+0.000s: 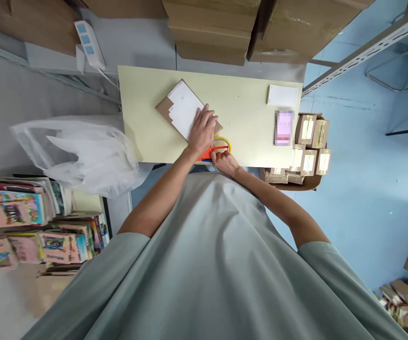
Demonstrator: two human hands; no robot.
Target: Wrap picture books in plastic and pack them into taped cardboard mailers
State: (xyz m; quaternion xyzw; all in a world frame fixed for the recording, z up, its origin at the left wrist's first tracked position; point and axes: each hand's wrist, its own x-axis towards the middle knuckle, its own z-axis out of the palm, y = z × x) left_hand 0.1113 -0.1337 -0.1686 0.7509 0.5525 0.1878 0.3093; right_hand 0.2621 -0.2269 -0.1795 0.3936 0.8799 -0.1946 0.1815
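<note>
A flat brown cardboard parcel [163,107] lies slanted on the pale yellow table, white paper sheets [184,107] spread over its top. My left hand [203,128] rests on its near right corner, fingers stretched out over the paper and cardboard. Close to the table's front edge, my right hand [225,163] is closed on an orange tape dispenser [206,154], which carries a yellow-rimmed roll of tape [227,140]. Part of the dispenser is hidden behind my hands. A thin blue piece shows along its lower side.
A white paper stack [282,95] and a phone-like pink item [283,127] lie at the table's right. Beside it stands a carton of small boxes [308,163]. Plastic bags [94,156] hang at the left, above book piles [55,241]. Large cartons [211,33] line the back.
</note>
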